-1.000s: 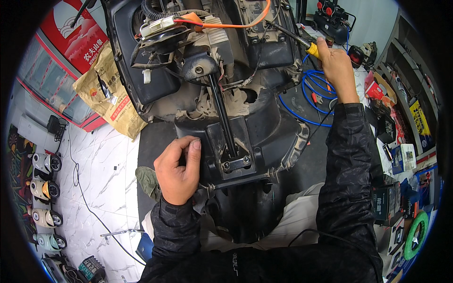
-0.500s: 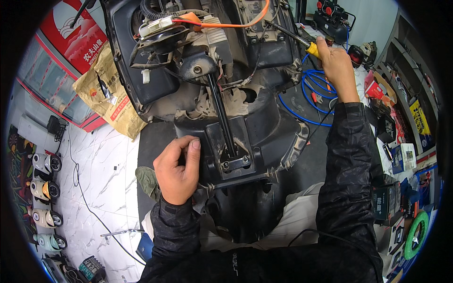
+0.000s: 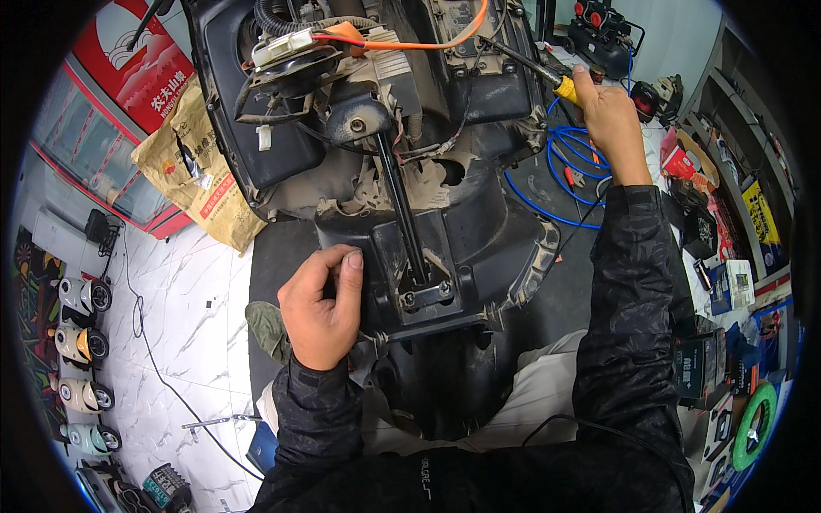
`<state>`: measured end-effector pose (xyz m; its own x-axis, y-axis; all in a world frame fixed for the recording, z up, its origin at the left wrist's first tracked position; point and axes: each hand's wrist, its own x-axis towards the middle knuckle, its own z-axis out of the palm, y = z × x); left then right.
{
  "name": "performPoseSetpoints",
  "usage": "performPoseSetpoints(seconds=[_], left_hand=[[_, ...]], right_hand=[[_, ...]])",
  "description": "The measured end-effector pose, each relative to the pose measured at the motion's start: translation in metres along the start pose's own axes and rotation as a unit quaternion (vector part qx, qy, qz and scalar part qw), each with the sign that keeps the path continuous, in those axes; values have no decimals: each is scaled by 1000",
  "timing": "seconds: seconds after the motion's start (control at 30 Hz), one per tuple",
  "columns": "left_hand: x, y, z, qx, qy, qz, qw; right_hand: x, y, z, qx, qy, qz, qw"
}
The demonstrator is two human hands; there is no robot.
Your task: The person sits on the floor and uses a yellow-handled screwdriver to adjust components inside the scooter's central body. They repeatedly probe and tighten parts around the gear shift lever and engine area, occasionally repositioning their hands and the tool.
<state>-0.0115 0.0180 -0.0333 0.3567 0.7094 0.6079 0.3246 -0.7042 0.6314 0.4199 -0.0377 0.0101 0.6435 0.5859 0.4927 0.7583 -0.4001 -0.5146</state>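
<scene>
Before me stands a dusty black vehicle body (image 3: 483, 231) with its inner parts exposed. My right hand (image 3: 611, 115) grips a yellow-handled tool (image 3: 562, 84) with a long, dark shaft; I cannot tell its exact kind. Its thin tip reaches the black part at the upper right, beside a wire. Against the left edge of the lower black panel (image 3: 368, 269) is my left hand (image 3: 321, 308), closed, thumb near the index finger; what it holds, if anything, is hidden. Between the hands runs a black rod (image 3: 402, 205). An orange-sleeved cable (image 3: 419, 45) with a white connector (image 3: 284, 46) crosses the top.
Coiled blue hose (image 3: 556, 145) lies on the floor behind my right forearm. A crumpled brown paper sack (image 3: 201, 175) leans at the left by a red-framed cooler (image 3: 103, 171). Shelves (image 3: 761, 111) and boxes (image 3: 731, 286) line the right side. A black cable (image 3: 154, 350) crosses the tiles.
</scene>
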Motion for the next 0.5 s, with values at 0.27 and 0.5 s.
performPoseSetpoints(seconds=[0.27, 0.5], left_hand=[[0, 0, -1, 2, -3, 0, 1000], [0, -1, 0, 3, -2, 1, 1000]], right_hand=[[-3, -3, -2, -3, 1, -18, 1000], [-4, -6, -3, -7, -10, -7, 1000]])
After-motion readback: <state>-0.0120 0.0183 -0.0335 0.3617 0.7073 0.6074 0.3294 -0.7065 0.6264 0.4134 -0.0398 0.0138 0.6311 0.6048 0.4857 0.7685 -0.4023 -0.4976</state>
